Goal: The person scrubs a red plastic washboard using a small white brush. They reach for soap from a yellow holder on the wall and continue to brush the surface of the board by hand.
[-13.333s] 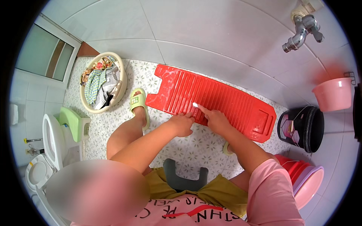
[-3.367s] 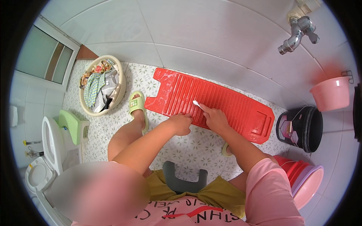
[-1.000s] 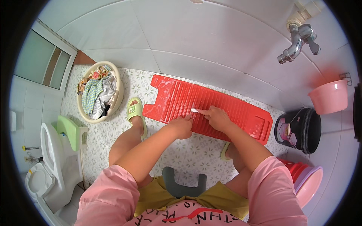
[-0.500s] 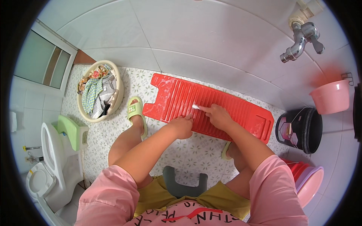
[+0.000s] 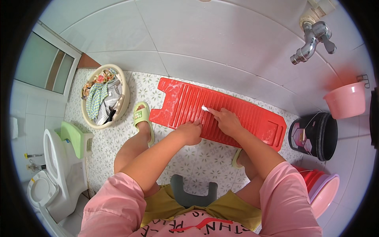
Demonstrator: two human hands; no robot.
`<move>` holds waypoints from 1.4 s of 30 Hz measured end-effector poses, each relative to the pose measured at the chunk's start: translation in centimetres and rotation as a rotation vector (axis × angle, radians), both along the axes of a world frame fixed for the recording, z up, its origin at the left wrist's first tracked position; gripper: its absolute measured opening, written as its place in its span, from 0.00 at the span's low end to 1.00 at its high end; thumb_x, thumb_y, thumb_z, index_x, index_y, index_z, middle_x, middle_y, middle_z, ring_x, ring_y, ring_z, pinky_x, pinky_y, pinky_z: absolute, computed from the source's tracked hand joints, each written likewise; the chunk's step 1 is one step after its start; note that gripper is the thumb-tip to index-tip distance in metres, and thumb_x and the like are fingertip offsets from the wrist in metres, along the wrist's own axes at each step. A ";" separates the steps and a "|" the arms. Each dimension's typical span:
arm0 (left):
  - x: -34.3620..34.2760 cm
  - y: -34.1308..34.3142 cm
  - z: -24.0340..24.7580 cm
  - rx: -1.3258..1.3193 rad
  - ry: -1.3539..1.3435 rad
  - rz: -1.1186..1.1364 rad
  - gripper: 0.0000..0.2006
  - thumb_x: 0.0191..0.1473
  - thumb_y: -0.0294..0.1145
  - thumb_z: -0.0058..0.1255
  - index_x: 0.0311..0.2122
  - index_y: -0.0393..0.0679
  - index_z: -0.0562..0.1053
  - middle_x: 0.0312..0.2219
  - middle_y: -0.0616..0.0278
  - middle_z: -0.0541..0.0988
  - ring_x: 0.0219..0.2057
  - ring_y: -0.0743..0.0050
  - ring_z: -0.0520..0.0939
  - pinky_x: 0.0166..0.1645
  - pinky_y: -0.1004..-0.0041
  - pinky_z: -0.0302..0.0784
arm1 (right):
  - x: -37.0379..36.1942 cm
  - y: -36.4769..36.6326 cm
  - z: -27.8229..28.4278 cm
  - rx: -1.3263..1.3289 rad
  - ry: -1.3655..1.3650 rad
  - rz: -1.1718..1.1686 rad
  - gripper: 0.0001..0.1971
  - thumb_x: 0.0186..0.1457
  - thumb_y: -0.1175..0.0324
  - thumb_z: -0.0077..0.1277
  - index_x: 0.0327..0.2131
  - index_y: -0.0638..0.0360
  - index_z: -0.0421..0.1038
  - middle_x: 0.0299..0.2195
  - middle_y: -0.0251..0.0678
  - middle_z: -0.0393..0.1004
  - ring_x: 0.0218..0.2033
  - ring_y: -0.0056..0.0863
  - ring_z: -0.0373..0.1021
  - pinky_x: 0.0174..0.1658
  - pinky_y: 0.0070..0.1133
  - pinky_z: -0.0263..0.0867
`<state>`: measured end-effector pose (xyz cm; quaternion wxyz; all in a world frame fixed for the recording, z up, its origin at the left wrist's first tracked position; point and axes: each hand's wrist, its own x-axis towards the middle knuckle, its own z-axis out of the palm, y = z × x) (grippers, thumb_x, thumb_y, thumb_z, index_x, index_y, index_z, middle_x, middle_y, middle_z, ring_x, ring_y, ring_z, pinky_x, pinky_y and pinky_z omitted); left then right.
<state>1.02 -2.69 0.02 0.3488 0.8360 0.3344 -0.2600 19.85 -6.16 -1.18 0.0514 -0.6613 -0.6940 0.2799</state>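
Note:
A red ridged washboard (image 5: 252, 112) lies wet and slantwise on the floor before me. Over its middle is my right hand (image 5: 228, 121), closed, with the index finger stretched out to a small white thing (image 5: 205, 108). Its shape resembles a brush head, but any handle is hidden by the fingers. My left hand (image 5: 190, 132) is closed at the near edge of the board, its fingertips on or just above the ridges. Whatever those curled fingers hold, if anything, is hidden.
A cream basket (image 5: 126, 96) of clothes stands far left. Right are a black bucket (image 5: 327, 136), a hanging pink pail (image 5: 347, 102) and a metal tap (image 5: 310, 45). A green stool (image 5: 81, 140) and white toilet (image 5: 59, 173) stand left; a grey seat (image 5: 193, 199) is below me.
The white thing and my right fingertip have shifted slightly away from me over the ridges. My left hand stays nearly in place.

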 end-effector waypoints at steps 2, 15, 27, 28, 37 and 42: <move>0.0 0.0 -0.1 0.023 -0.014 -0.004 0.31 0.48 0.41 0.49 0.55 0.33 0.60 0.58 0.43 0.57 0.54 0.48 0.67 0.58 0.63 0.63 | 0.0 0.0 0.1 0.003 -0.013 -0.006 0.19 0.57 0.66 0.42 0.52 0.35 0.66 0.29 0.41 0.67 0.32 0.38 0.68 0.35 0.33 0.65; -0.1 0.0 -0.2 0.024 -0.026 0.006 0.30 0.48 0.40 0.50 0.54 0.33 0.62 0.58 0.43 0.58 0.55 0.51 0.67 0.58 0.64 0.62 | 0.2 0.2 0.7 -0.134 -0.048 0.109 0.23 0.59 0.64 0.38 0.57 0.28 0.57 0.31 0.43 0.70 0.34 0.40 0.69 0.38 0.35 0.65; -0.2 0.0 -0.4 0.035 -0.043 0.006 0.30 0.48 0.40 0.50 0.53 0.32 0.63 0.57 0.43 0.60 0.55 0.51 0.66 0.58 0.64 0.62 | 0.2 0.2 0.8 -0.059 -0.025 0.088 0.22 0.58 0.67 0.39 0.56 0.33 0.61 0.30 0.43 0.71 0.34 0.40 0.70 0.38 0.35 0.65; -0.2 0.0 -0.6 0.042 -0.043 0.002 0.30 0.48 0.40 0.50 0.53 0.32 0.63 0.57 0.43 0.60 0.55 0.51 0.66 0.58 0.64 0.62 | 0.2 0.2 0.8 -0.037 -0.024 0.079 0.22 0.58 0.67 0.39 0.56 0.34 0.61 0.30 0.43 0.71 0.34 0.40 0.70 0.38 0.36 0.65; -0.1 0.1 -0.4 0.042 -0.050 0.006 0.30 0.48 0.40 0.50 0.54 0.32 0.62 0.56 0.42 0.60 0.53 0.50 0.68 0.57 0.64 0.63 | 0.1 0.4 1.3 -0.104 -0.015 0.101 0.25 0.57 0.70 0.39 0.57 0.36 0.57 0.32 0.45 0.71 0.34 0.41 0.70 0.38 0.35 0.65; 0.0 0.1 -0.2 0.036 -0.044 0.018 0.30 0.48 0.40 0.50 0.53 0.32 0.62 0.56 0.42 0.61 0.53 0.50 0.69 0.57 0.64 0.64 | 0.7 0.0 -0.2 -0.067 0.003 0.194 0.25 0.57 0.69 0.41 0.57 0.34 0.58 0.29 0.45 0.70 0.32 0.41 0.69 0.36 0.34 0.65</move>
